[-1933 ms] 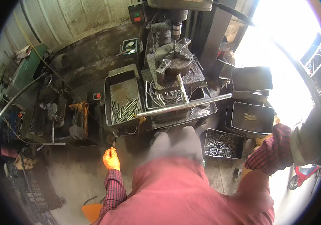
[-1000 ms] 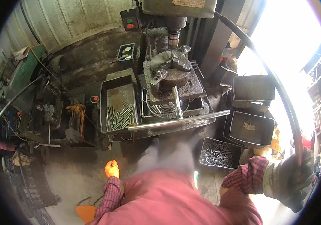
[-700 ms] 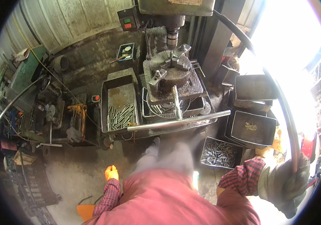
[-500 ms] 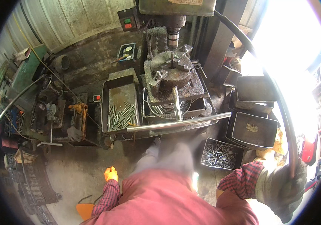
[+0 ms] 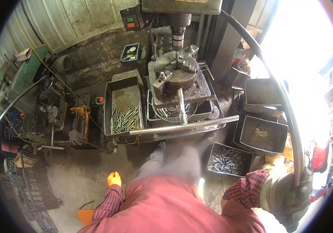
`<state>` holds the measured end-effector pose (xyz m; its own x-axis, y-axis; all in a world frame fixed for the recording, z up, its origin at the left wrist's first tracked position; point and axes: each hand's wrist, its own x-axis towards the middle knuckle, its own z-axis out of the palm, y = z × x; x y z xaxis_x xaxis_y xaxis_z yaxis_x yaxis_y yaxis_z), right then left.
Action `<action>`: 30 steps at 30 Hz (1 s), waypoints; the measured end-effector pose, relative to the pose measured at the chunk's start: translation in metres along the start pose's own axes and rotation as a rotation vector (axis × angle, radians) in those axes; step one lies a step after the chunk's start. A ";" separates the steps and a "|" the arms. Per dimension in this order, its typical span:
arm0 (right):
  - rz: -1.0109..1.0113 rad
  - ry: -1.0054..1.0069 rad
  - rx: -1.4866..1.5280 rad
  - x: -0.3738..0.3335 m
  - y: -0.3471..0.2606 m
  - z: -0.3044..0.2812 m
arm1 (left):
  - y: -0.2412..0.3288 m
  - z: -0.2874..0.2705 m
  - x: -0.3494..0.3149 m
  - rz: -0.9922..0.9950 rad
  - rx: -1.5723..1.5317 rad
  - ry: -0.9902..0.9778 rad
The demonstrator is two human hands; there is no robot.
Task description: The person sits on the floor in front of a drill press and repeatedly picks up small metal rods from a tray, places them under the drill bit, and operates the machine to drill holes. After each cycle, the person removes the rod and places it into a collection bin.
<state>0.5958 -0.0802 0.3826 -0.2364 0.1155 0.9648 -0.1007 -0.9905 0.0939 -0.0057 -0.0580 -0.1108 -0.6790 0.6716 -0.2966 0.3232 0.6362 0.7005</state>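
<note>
Right hand (image 5: 289, 196), in a grey work glove, is clenched around the lower end of a long curved metal handle (image 5: 279, 101) that arcs up and over toward the drill press (image 5: 178, 35) — its far end is lost behind the machine's head. Glare at the right edge washes out much around the glove. Left hand (image 5: 114, 179), in an orange glove, hangs at the person's side touching nothing; whether it is curled or slack I cannot tell. Trays of metal pins (image 5: 124, 118) sit well ahead.

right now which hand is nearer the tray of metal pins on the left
Left. The left hand hangs below the tray; the right hand grips the long lever far off right.
</note>
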 end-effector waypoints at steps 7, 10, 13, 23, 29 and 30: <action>-0.120 -0.681 -0.691 -0.012 -0.004 -0.002 | -0.017 -0.005 0.007 -0.020 -0.011 -0.016; -0.091 -0.279 -0.196 -0.010 -0.003 -0.009 | -0.013 -0.008 0.003 -0.056 -0.005 -0.018; 0.045 0.030 0.231 -0.016 -0.005 -0.005 | -0.012 -0.008 0.002 -0.055 -0.011 -0.017; 0.136 -0.177 0.436 -0.052 0.007 -0.002 | -0.031 -0.002 0.016 -0.062 0.110 0.022; -0.017 -0.348 -0.170 -0.048 0.000 -0.013 | -0.028 -0.005 0.014 -0.101 0.007 -0.021; -0.014 -0.341 -0.167 -0.048 0.000 -0.014 | -0.029 -0.005 0.014 -0.037 0.033 0.000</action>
<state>0.5935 -0.0844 0.3328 0.0981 0.0692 0.9928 -0.2641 -0.9600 0.0930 -0.0283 -0.0685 -0.1316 -0.6905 0.6477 -0.3220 0.3199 0.6727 0.6671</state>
